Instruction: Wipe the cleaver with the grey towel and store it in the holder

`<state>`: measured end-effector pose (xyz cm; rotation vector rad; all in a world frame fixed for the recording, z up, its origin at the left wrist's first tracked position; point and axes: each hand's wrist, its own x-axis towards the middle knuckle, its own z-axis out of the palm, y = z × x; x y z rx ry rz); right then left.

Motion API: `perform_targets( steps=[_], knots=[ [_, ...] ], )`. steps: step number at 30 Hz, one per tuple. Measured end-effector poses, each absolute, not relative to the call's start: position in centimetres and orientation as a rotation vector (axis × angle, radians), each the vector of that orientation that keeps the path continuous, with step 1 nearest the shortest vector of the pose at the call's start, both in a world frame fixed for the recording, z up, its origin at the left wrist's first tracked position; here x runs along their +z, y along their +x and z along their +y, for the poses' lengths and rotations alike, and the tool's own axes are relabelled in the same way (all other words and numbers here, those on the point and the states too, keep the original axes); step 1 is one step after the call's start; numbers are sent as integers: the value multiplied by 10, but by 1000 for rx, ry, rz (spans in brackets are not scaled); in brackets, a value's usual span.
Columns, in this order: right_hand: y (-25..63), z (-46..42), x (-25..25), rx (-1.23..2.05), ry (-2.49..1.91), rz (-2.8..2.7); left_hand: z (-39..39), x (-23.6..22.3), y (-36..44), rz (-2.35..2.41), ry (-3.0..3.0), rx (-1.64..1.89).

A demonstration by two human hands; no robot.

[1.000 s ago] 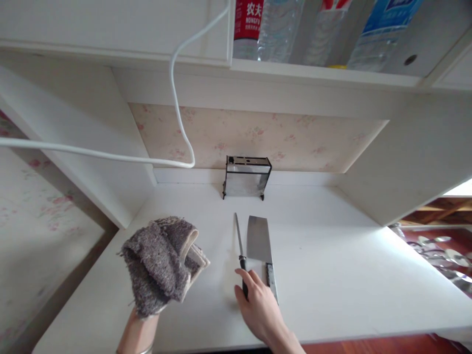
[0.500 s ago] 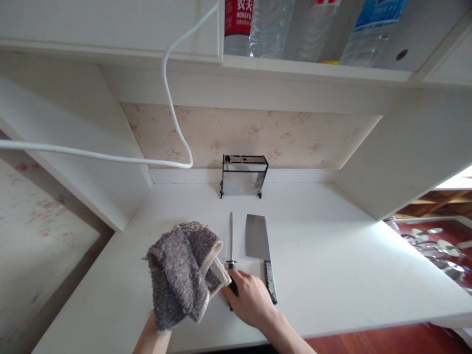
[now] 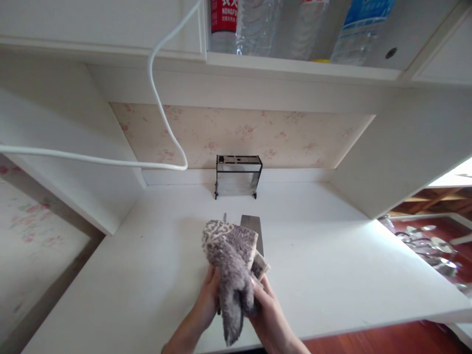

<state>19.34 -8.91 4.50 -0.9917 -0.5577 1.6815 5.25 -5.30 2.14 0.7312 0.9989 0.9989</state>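
A grey-brown cloth (image 3: 232,263) with a pale edge is bunched between my two hands above the white counter. My left hand (image 3: 210,295) grips it from the left, its fingers partly behind the fabric. On the right side, my right hand (image 3: 266,300) has its thumb and fingers closed on the cloth. Beneath the cloth lies a cleaver (image 3: 254,228), with only its upper blade showing. The sharpening steel (image 3: 224,216) beside it shows just its tip; the cloth covers most of the rest.
A clear-sided knife block (image 3: 239,179) with a black frame stands against the back wall. A white cable (image 3: 162,108) hangs at upper left. Water bottles (image 3: 258,29) stand on the shelf above. Several metal utensils (image 3: 427,246) lie at far right.
My right hand has left the sharpening steel's handle and now holds the cloth too. The cloth moved right and now covers much of the cleaver and the steel. The view shifted slightly.
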Motion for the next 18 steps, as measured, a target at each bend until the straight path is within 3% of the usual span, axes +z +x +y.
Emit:
perform_targets(
  steps=[6,11,18],
  knots=[
    [275,-59,61,1475,-1130,-511,-49,44,53,767,1138,847],
    [364,-28,64,1203,-1320,-662,-44,49,33,1019,1076,815],
    [442,-12,47,1357,-1695,-810,-20,36,2,1238,1046,972]
  ],
)
